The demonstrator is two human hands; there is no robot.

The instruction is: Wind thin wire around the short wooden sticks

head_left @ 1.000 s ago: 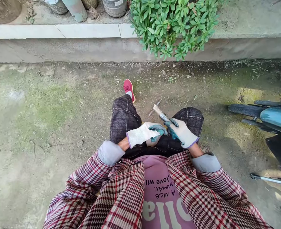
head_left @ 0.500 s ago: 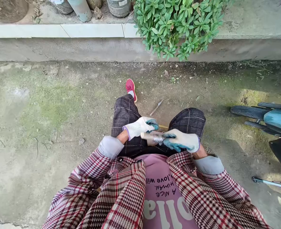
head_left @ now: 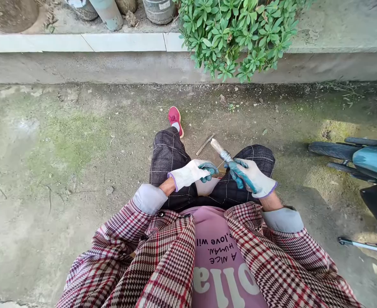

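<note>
My right hand [head_left: 248, 174], in a white glove with teal-coated palm and fingers, is closed around a short pale wooden stick [head_left: 216, 146]. Silvery wire [head_left: 226, 156] is wound in a thick coil about this stick, which slants up and to the left. A thin strand of the wire runs from the coil to my left hand [head_left: 203, 171], gloved the same way, with its fingertips pinched together on it. Both hands are above my lap, a small gap apart. Below them, between my thighs, shows a pale surface [head_left: 207, 186], partly hidden.
A thin stick [head_left: 205, 144] lies on the dirt ground past my knees. Farther off, a low ledge [head_left: 124, 42] carries several pots [head_left: 159, 10] and a leafy green plant [head_left: 236, 38]. A wheeled vehicle [head_left: 339, 152] stands at the right. My red shoe [head_left: 174, 115] rests ahead.
The stick with the wire coil has swung from nearly level to slanting upward as my right hand turned. My left hand has shifted slightly right, and the strand between the hands now shows.
</note>
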